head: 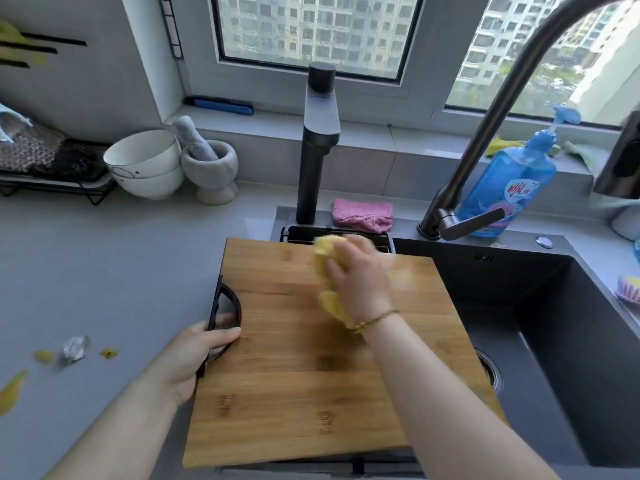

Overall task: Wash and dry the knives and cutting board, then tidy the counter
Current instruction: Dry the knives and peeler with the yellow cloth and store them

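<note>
Cutting board [304,358], bamboo: stiff, probably fairly heavy, likely slick when wet; lies flat over the sink [554,323] edge, beneath both hands. Best hold: black handle [235,303], which the left hand [194,358] grips, fingers curled through it. Right hand [356,275], forearm extended, fingers bunched round a yellow cloth [330,303], pressing it onto the wood under them

Daylight streaming through left window [311,29] and right window [554,64], both dark-framed. Pale apartment blocks [502,26] showing outside, green trees [540,83] lying below them at right. Grey sill [381,133] running beneath panes. Grey wall [104,91] rising at left, carrying dark horizontal slots [52,43]. Grey counter [104,254] stretching across, catching soft light. Dark sink [561,323] sitting sunk into it at right. Arched tap [498,116] curving overhead; dark square column tap [318,143] standing behind basin.
</note>
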